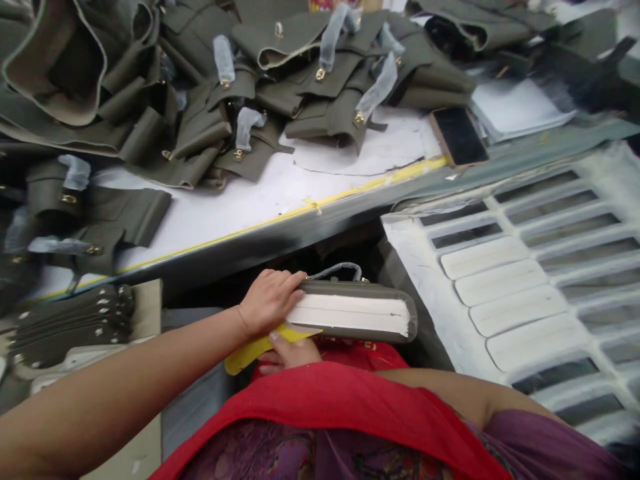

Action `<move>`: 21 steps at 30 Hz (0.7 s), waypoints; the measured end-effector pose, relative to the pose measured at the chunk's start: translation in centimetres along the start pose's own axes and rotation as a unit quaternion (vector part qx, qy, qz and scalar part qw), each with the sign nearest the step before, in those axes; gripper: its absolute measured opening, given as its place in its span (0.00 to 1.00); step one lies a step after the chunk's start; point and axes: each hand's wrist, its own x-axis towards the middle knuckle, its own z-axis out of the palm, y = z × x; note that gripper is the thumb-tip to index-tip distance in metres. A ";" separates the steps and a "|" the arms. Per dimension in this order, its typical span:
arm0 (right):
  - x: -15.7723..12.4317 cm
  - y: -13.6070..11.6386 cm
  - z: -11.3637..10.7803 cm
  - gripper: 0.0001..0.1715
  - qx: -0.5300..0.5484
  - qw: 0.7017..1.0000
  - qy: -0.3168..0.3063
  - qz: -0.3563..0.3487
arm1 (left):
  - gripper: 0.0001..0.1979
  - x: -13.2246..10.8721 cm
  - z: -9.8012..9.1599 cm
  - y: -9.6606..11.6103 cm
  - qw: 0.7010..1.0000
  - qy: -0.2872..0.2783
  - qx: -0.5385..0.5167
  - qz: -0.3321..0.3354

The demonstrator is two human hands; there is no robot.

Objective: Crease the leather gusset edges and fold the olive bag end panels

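Observation:
An olive-green handbag [370,288] lies across my lap with a long white panel [350,312] facing up. Its small handle [345,268], wrapped in clear plastic, sticks up on the far side. My left hand [273,300] is closed over the bag's left end, fingers on the far edge. Just below it, my right hand [293,352] pinches a flat yellow strip [250,350] against the near left corner of the bag, thumb on top. Part of the right hand is hidden behind the red apron [320,393].
Several olive bag pieces with plastic-wrapped handles [245,127] cover the white table [240,207]. A phone [459,137] lies near its edge. On the right stands a slotted white rack [425,293] with white oval panels [510,287]. Dark stacked parts [75,327] are on the left.

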 end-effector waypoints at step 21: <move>-10.8 -1.3 -7.5 0.19 -0.168 0.904 0.117 -0.376 | 0.24 -2.8 -0.7 5.6 0.969 0.203 -0.116 -0.079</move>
